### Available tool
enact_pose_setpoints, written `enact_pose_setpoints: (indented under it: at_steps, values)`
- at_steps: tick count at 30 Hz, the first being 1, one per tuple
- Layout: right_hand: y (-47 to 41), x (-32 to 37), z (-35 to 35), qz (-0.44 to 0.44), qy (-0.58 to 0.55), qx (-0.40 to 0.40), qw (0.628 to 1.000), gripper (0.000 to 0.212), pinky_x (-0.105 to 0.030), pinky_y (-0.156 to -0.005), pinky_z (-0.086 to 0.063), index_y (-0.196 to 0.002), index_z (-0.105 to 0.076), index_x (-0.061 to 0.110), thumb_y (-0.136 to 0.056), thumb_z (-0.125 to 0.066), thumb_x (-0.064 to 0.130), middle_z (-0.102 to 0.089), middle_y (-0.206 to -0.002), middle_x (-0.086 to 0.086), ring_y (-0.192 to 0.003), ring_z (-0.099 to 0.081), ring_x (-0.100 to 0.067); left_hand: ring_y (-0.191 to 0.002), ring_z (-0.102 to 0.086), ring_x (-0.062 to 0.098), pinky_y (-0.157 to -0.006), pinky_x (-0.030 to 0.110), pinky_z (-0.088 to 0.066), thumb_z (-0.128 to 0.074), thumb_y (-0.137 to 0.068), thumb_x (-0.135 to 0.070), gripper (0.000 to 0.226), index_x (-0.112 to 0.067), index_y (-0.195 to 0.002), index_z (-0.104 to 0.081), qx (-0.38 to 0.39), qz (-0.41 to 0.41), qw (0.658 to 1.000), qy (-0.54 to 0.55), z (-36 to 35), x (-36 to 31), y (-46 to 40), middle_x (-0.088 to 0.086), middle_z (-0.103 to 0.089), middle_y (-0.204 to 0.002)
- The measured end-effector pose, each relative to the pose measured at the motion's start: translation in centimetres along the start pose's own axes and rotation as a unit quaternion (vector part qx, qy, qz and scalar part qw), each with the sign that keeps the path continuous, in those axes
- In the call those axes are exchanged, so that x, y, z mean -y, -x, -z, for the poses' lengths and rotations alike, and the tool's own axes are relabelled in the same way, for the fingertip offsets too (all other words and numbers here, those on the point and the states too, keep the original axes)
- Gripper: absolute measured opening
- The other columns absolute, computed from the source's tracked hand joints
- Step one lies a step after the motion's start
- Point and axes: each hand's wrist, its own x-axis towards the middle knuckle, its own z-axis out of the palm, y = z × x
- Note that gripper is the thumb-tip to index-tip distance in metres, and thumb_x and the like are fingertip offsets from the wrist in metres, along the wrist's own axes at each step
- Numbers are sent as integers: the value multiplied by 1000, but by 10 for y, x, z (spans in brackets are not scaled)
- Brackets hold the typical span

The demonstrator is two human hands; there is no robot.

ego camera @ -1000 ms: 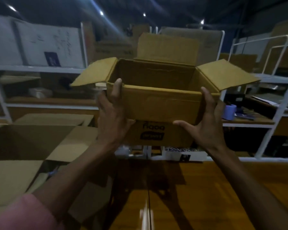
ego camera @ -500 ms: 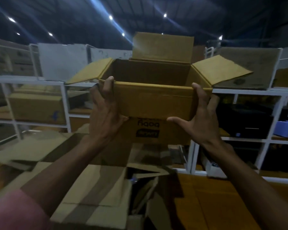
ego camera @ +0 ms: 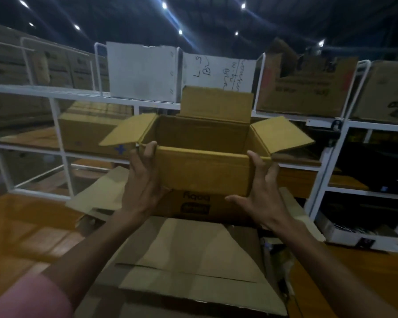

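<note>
Carton [ego camera: 202, 171] lower than before, between left hand [ego camera: 143, 180] and right hand [ego camera: 262, 196]

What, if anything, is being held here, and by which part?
An open cardboard box, between both hands: the left hand grips its near left corner; the right hand presses spread fingers against its near right corner.

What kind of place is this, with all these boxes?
Most likely a warehouse or stockroom. White metal racks hold big cardboard cartons, flattened cardboard lies on the floor, and small lights dot a high dark roof. The left hand and right hand hold an open box.
</note>
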Motion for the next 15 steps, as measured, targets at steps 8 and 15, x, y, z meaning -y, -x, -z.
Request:
enact_pose_setpoints:
  at_steps: [8, 15]
  values:
    - [36, -7, -36, -73, 16, 81, 994, 122, -58, -102, -49, -148, 3, 53, -66, -87, 55, -7, -146, 2, -132, -39, -38, -118, -45, 49, -78, 63, -54, -87, -65, -50, 114, -33, -145, -9, 131, 84, 986, 67, -22, 21, 39, 15, -18, -144]
    - [55, -27, -42, -111, 4, 165, 980, 110, -42, -107, -37, -154, -4, 41, -75, -78, 60, -4, -153, 3, -137, -29, -29, -133, -35, 50, -101, 66, -43, -79, -59, -70, 128, -29, -153, -1, 253, 115, 961, -6, -42, 26, 51, 17, -10, -154]
